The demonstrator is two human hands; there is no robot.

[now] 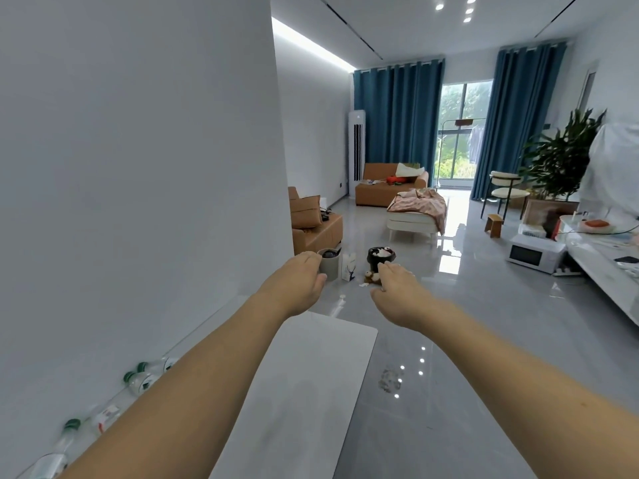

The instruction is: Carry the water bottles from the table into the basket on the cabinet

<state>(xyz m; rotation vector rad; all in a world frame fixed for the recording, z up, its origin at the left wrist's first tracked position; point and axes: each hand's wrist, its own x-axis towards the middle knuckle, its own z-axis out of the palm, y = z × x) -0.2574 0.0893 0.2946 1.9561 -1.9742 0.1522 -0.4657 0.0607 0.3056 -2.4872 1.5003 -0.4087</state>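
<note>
- I see the water bottles (138,378) at about 8 o'clock in my view: clear, green-capped, in a row along the left edge of the table (311,375), against the wall (138,167). My left forearm covers part of the row.
- Two caps sit close together near the middle of the row; another bottle (62,444) stands nearer me, at the lower left corner.
- My left hand (297,285) is stretched forward over the far end of the table, empty, fingers loosely curled downward, touching nothing.
- My right hand (394,292) is level with it at 12 o'clock, also empty, fingers slack and bent down.
- Beyond the hands, on the glossy floor (466,323), stand a grey bin (328,264) and a dark pot (380,259).
- At 1 o'clock are an orange sofa (383,188) and blue curtains (397,115); at 3 o'clock, a white microwave (534,257) on the floor.
</note>
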